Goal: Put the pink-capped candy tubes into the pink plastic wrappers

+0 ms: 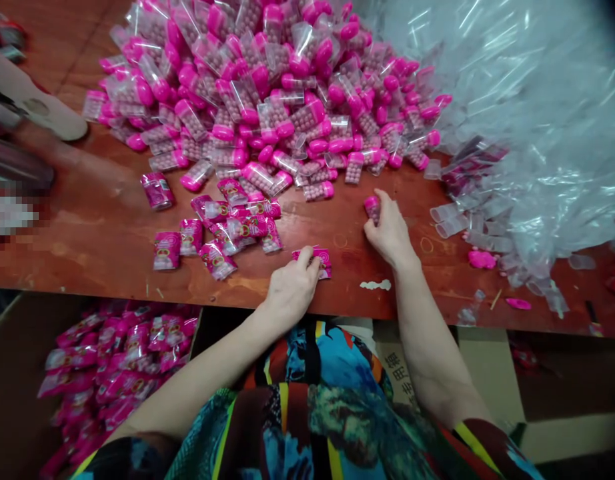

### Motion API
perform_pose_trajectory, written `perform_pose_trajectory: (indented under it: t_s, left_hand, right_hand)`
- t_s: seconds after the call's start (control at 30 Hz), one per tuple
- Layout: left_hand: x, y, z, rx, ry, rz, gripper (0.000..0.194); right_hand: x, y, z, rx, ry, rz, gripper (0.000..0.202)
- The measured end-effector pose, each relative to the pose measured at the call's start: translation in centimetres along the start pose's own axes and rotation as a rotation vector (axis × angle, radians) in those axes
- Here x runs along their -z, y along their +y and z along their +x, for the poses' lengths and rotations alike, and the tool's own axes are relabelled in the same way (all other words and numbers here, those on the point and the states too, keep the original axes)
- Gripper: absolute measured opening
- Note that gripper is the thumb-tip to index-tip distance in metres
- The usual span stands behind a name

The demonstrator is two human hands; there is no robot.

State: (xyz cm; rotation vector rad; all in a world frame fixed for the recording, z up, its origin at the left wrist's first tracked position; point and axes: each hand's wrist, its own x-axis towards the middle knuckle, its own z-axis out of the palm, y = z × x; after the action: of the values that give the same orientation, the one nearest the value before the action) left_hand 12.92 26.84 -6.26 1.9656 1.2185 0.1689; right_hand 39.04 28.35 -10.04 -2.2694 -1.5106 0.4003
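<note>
My left hand (293, 283) pinches a small pink printed wrapper (325, 262) that lies near the front edge of the table. In my right hand (389, 230), between thumb and fingers, is a small clear bottle with a pink cap (372, 206), just above the tabletop. Beyond both hands rises a large pile of similar pink-capped bottles (257, 100) filled with small pale pink balls. Left of my left hand lies a loose group of pink wrapped packets (237, 228).
Clear plastic bags (547, 120) and loose clear tubes (450, 220) cover the table's right side. Below the front edge at left, a box holds many pink packets (132, 353). A white flat-ended object (42, 100) juts in at the upper left.
</note>
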Motion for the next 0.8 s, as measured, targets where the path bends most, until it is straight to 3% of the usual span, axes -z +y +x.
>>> perform_pose_trajectory:
  t_s: [0.13,0.23,0.33,0.5,0.7,0.8]
  left_hand:
    - [-0.1,0.1,-0.1,-0.054,0.070,0.043,0.025]
    - [-0.1,0.5,-0.1,-0.078,0.166,0.095,0.031]
    - [0.0,0.6,0.0,-0.070,0.139,0.219,0.031]
    - [-0.6,0.3,0.0,-0.102,0.128,0.373,0.034]
    - [-1.5,-0.2,0.2,-0.159,0.234,0.313,0.028]
    - [-1.5,-0.4,0.2,-0.170,0.280,0.263,0.024]
  right_hand:
    - [0.2,-1.7,-3.9,-0.068,0.002,0.187,0.038]
    - [0.2,-3.2,-6.8,-0.224,-0.029,0.622,0.030]
    - [-0.3,-4.2,-8.7,-0.305,-0.035,0.866,0.030]
    - [-1.3,-5.6,-9.7,-0.332,0.015,0.891,0.035]
    - [-1.7,-7.5,-10.1,-0.318,-0.091,0.858,0.040]
    - [-1.9,-7.8,-10.1,-0.305,-0.068,0.774,0.035]
